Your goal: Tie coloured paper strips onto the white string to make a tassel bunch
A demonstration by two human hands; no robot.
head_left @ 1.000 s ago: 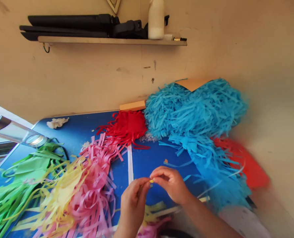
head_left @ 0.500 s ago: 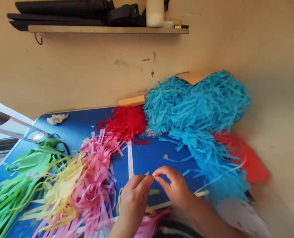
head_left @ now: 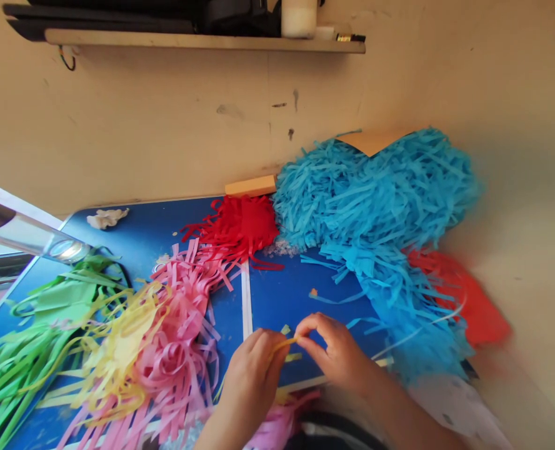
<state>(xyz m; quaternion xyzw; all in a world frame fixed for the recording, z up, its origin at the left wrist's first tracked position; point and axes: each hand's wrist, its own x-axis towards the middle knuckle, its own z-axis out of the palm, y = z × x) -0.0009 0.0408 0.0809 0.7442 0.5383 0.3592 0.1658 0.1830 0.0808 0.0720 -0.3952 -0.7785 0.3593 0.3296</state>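
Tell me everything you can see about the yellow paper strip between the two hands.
The yellow paper strip is narrow and thin, like tissue paper. It runs roughly level, slightly bowed, just above the blue table. The left hand pinches one end, the right hand the other. Only a short stretch shows between them; fingers hide the rest.

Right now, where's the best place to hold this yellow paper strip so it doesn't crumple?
Pinch the yellow strip on its flat faces between thumb and fingertip, one end from each side, as the left hand and right hand do. It is narrow, thin and limp, bowing between the two hands above the blue table, so a fist or edge-on grip would probably crease it.
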